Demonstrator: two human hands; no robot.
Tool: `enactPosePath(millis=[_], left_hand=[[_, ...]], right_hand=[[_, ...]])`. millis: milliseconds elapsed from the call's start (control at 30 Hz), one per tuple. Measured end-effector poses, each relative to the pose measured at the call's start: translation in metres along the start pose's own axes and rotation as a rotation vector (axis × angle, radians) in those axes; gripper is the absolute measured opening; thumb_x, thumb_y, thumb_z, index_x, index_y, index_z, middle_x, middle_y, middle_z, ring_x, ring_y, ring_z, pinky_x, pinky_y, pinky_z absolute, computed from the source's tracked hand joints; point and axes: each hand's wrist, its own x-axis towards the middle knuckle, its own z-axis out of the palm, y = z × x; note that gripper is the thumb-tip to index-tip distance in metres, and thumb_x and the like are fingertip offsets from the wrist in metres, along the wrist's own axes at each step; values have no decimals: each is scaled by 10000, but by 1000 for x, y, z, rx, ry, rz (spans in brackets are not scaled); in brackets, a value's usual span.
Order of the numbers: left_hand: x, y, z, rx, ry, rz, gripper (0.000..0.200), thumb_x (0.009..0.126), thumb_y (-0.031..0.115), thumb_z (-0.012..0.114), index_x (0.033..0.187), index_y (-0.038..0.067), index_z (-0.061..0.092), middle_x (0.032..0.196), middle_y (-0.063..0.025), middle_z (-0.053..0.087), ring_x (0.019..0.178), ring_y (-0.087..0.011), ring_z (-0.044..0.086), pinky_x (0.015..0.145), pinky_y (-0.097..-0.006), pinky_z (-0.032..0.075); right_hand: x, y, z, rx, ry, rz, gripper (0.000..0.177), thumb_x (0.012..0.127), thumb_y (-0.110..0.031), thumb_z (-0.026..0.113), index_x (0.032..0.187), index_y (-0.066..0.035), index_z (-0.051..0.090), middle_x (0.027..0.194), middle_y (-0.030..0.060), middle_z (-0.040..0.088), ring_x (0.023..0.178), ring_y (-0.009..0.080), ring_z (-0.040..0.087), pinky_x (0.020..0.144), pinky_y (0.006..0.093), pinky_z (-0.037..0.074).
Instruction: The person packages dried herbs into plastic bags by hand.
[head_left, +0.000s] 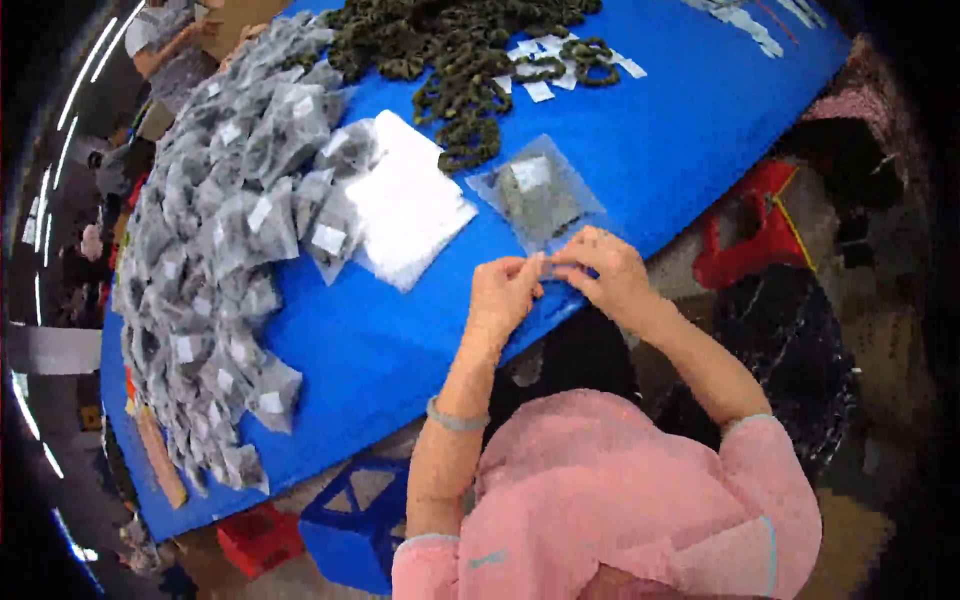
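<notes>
A clear plastic bag [545,205] lies near the table's front edge, with a dark green item inside and a white label [531,174] at its upper part. My left hand [507,292] pinches at the bag's near edge, fingertips together. Right beside it, my right hand [607,272] also has its fingers closed on that edge. The two hands' fingertips nearly touch. What exactly lies between the fingertips is too small to make out.
Many filled bags with white labels [215,235] heap on the blue table's [370,350] left. A stack of white sheets [405,200] lies beside them. Dark green scrunchie-like rings [455,45] pile at the back near white labels. Red [750,225] and blue [355,520] stools stand below the table.
</notes>
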Motion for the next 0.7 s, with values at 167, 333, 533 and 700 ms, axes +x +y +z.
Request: enactPosePath(millis=[167,333,533,700], left_hand=[[-2,1,-3,-178,-32,-81,301,953,223,656,755,-4,663,541,-3,463,418,-39,341,379,-168,249],[-1,4,-2,-197,-23,-90,290,950,209,651,756,-6,662,539,1,457,415,-39,333,376,-168,244],[4,-1,0,-132,32,-27,281,947,187,635,743,-5,658,544,-1,454,414,-42,329,381,-167,249],[1,-1,2,-69,41,5,274,940,177,636,740,-8,661,546,0,459,415,-45,332,387,-167,257]], right_hand=[[4,-9,11,84,-41,-10,72,791,-76,740,861,-72,719,829,28,608,746,196,577,665,301,486],[5,-11,15,33,-22,-74,56,783,-68,743,817,-68,698,823,22,600,755,187,559,679,296,475],[5,-8,14,-16,68,-248,85,781,-40,727,791,-50,643,835,31,608,748,195,553,692,298,466],[-29,18,-118,466,241,320,15,861,-44,607,860,-54,596,874,25,587,789,129,525,734,239,417]])
